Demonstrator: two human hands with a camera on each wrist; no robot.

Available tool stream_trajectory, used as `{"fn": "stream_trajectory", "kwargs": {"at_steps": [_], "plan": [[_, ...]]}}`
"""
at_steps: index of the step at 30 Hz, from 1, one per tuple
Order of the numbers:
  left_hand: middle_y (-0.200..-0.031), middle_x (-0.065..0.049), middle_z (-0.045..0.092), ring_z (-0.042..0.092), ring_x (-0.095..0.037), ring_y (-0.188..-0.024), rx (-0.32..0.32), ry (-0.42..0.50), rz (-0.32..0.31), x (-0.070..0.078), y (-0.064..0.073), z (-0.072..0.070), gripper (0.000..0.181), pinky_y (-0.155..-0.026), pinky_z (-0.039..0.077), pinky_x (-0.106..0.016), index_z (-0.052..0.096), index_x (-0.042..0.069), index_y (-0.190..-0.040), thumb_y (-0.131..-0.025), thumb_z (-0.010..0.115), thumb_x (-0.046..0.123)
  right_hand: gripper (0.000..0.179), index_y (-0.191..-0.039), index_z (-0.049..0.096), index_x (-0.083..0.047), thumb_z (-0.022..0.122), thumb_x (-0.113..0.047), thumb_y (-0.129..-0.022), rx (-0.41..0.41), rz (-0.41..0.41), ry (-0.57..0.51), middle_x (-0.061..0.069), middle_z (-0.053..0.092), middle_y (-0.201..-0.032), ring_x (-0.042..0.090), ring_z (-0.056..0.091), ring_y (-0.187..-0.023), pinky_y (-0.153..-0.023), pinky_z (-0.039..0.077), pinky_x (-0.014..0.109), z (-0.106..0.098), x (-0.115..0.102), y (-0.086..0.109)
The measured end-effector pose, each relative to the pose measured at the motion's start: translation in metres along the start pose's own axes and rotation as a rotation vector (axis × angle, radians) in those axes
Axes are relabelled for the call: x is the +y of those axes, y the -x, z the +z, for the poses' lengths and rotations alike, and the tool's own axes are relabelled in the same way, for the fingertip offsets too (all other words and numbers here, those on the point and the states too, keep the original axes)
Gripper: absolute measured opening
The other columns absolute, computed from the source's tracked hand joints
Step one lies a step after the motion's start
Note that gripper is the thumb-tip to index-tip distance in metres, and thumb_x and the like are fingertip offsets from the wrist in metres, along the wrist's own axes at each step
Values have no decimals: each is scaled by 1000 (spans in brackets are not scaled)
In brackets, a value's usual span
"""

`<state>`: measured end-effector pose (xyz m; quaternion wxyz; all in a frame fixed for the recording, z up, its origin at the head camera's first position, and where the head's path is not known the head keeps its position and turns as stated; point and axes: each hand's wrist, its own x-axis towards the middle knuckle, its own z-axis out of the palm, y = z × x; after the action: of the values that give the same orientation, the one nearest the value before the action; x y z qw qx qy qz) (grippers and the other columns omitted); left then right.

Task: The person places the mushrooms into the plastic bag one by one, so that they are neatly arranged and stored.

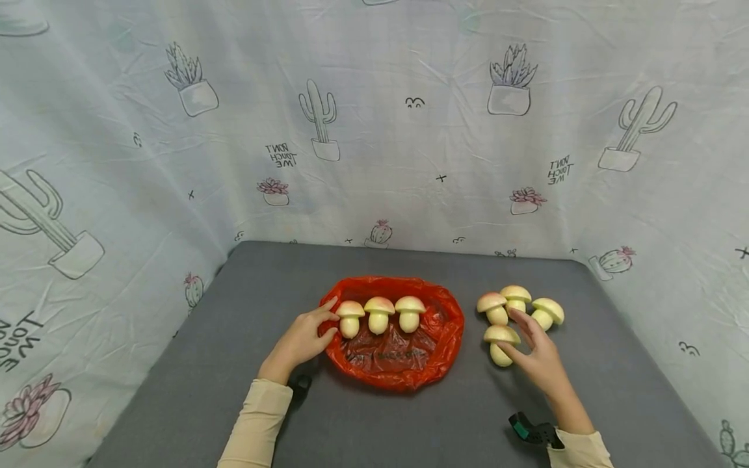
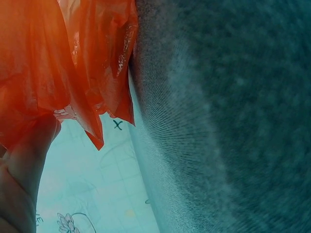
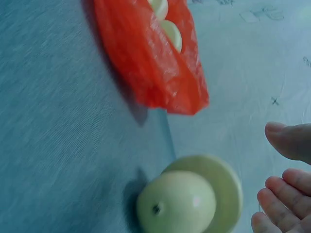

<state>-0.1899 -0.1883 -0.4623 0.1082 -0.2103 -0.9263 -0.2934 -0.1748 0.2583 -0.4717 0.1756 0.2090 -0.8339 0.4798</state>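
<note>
– Step in hand?
– Apparently reaching with the right hand (image 1: pixel 544 365), thumb and fingers apart, just beside a mushroom (image 1: pixel 502 334) right of the bag (image 1: pixel 404 382).
– Next move?
– Probably calls for pinching that mushroom.
– Left hand (image 1: pixel 300 341)?
– At the bag's left rim; cannot tell if pinching.
– Count?
– 1 bag, 7 mushrooms: 3 inside, 4 right of the bag.

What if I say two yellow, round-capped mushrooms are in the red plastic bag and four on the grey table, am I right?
Not two: the head view shows three mushrooms in the bag. Four other mushrooms are on the grey table.
</note>
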Motion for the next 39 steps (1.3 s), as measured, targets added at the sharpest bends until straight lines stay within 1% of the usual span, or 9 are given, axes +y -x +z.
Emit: {"fn": "stream_trajectory", "kwargs": {"at_steps": [2,5,12,19,25,31,34,37,39], "plan": [[-141,-15,49,55,-34,-120,1,-5,2,0,1,0,23,-96,47,-47,69,1,-107,-86,66,10,70,-141,37,2,71,2,-80,-7,6,27,19,43,-140,-15,30,-128,-100,25,1,-1,6,5],[-141,-15,49,55,-34,-120,1,-8,1,0,2,1,23,-96,46,-47,68,1,-107,-86,66,10,72,-142,36,2,72,-2,-80,-23,37,57,14,41,-143,-18,26,-127,-99,23,-1,-2,13,10],[-142,-15,48,55,-34,-120,-7,1,-7,0,2,2,23,-94,48,-46,68,1,-107,-86,66,9,75,-141,33,8,74,-6,-79,-62,77,84,31,38,-141,-22,25,-122,-95,22,-4,2,20,17],[-142,-15,47,58,-32,-117,-1,-10,0,-1,0,3,22,-89,50,-43,69,1,-106,-86,65,9,76,-141,33,7,75,-7,-79,-61,87,119,28,38,-141,8,38,-127,-92,20,-4,5,22,19],[-142,-15,48,58,-31,-115,0,-17,2,0,-1,2,21,-89,50,-43,69,2,-105,-86,65,10,75,-139,35,9,75,-7,-78,-42,74,155,29,41,-137,-13,31,-118,-89,21,-3,5,26,18],[-142,-15,48,61,-25,-106,-1,-17,-4,-1,-1,3,21,-81,50,-38,69,2,-105,-86,66,10,74,-139,37,8,76,-10,-78,-35,84,213,27,44,-135,10,41,-117,-86,24,0,6,29,19],[-142,-14,47,61,-22,-99,-4,-20,-5,-1,-1,3,21,-77,48,-35,69,2,-105,-86,65,10,75,-139,38,7,77,-11,-77,-36,88,224,26,45,-134,-1,39,-115,-85,25,0,6,30,20],[-143,-14,47,62,-23,-101,-6,-17,-4,0,-1,2,21,-77,48,-36,69,2,-105,-87,65,10,75,-138,39,7,77,-10,-76,-32,82,232,25,46,-132,-15,31,-111,-84,26,2,6,31,21],[-143,-14,47,61,-26,-107,-7,-15,-4,0,-1,2,21,-80,49,-37,69,2,-105,-87,64,10,75,-138,39,6,78,-11,-76,-34,83,242,25,47,-132,-16,29,-111,-84,27,2,7,32,21]]}}
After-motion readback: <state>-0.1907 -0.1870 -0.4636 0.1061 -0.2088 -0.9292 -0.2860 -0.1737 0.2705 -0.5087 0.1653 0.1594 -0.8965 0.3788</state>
